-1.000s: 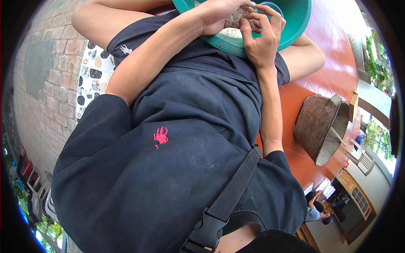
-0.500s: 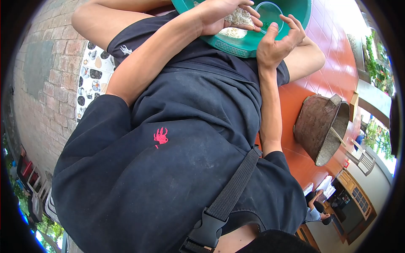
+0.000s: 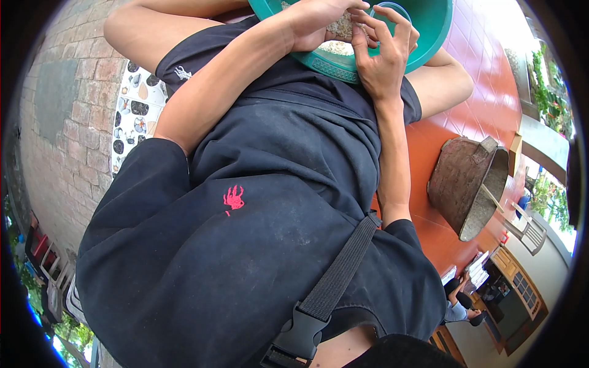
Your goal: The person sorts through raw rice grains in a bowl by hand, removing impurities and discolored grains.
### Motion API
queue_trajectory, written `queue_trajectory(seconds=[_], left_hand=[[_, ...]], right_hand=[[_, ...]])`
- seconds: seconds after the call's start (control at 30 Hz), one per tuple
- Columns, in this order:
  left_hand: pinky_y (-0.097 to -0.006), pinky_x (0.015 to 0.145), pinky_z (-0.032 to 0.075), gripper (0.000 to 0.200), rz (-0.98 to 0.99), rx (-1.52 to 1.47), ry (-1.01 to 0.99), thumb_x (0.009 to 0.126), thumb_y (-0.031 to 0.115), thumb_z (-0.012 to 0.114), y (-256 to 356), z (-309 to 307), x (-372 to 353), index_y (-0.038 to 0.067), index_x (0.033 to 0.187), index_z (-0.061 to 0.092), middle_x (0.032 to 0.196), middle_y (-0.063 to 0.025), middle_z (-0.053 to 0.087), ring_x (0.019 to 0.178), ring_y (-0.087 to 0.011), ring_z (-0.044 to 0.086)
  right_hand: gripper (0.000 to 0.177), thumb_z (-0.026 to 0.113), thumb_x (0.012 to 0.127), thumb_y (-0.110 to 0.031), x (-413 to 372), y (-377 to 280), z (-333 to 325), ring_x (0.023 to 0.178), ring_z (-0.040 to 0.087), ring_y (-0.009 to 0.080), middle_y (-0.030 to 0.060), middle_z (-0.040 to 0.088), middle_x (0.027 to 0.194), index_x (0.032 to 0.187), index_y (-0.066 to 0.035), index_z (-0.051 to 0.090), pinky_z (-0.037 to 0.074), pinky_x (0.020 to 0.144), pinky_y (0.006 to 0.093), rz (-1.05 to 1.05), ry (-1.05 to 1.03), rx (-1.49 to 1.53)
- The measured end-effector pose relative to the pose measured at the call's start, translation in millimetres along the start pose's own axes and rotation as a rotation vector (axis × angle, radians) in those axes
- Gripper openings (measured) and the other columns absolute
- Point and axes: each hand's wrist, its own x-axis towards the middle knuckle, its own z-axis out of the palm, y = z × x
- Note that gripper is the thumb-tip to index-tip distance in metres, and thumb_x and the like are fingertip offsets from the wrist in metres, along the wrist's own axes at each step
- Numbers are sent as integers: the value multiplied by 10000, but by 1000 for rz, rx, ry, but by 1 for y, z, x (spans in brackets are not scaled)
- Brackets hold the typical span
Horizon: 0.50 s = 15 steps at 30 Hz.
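Observation:
A green basin rests on the person's lap at the top of the view, with pale grains in it. My left hand is palm up over the basin, fingers curled around a small heap of grains. Over that palm, my right hand has its thumb and fingers drawn together at the heap; anything between its fingertips is too small to make out. Behind the right fingers shows part of a clear round container inside the basin.
Right of the lap, a large brown tub with a stick in it stands on the red tiled floor. Another person sits at the lower right. Brick paving and a pebble-patterned strip lie to the left.
My right hand has moved left from over the clear container to my left palm, and its spread fingers have closed in at the grains. The left hand has barely moved.

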Motion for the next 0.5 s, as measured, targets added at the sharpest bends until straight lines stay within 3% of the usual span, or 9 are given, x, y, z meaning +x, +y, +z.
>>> queue_trajectory(seconds=[0.5], left_hand=[[-360, 805, 580, 270, -5, 3, -28, 1052, 242, 534, 0, 2, 0, 0, 1100, 644, 1029, -124, 698, 931, -228, 711]], right_hand=[[147, 731, 840, -100, 0, 0, 2, 1175, 539, 345, 139, 619, 1235, 981, -82, 694, 385, 1002, 454, 24, -2, 26]])
